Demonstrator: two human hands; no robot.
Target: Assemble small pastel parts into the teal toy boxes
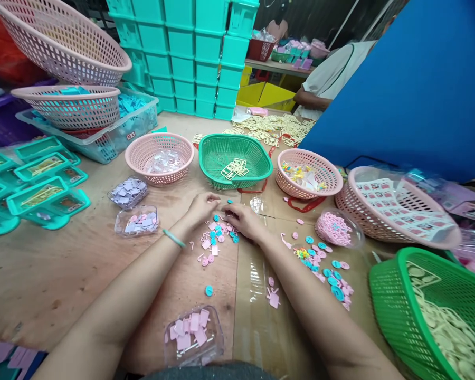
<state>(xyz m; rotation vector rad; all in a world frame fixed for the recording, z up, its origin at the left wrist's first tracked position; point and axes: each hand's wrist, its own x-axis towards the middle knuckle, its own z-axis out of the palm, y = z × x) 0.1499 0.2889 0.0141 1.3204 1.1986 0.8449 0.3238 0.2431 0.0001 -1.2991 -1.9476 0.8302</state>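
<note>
My left hand (203, 206) hovers just over the table behind a heap of small plastic pieces (217, 232), pink and blue. Its fingers are curled together, and whatever they hold is hidden. Close beside it on the right, my right hand (244, 218) has its fingers bent inward above the heap's edge; I cannot make out what is in them. Round buttons, hooks and flat squares make up the heap. One blue disc (209, 291) lies apart, nearer to me. A clear tray (221, 338) of pink squares sits close to my body.
Ahead stand a pink basket (132, 158), a green basket (269, 166) with cream frames, and another pink basket (332, 192). Small clear trays (116, 229) are at left. Stacked teal boxes (182, 58) rise behind. A large green basket (383, 295) and a blue panel (399, 95) flank the right.
</note>
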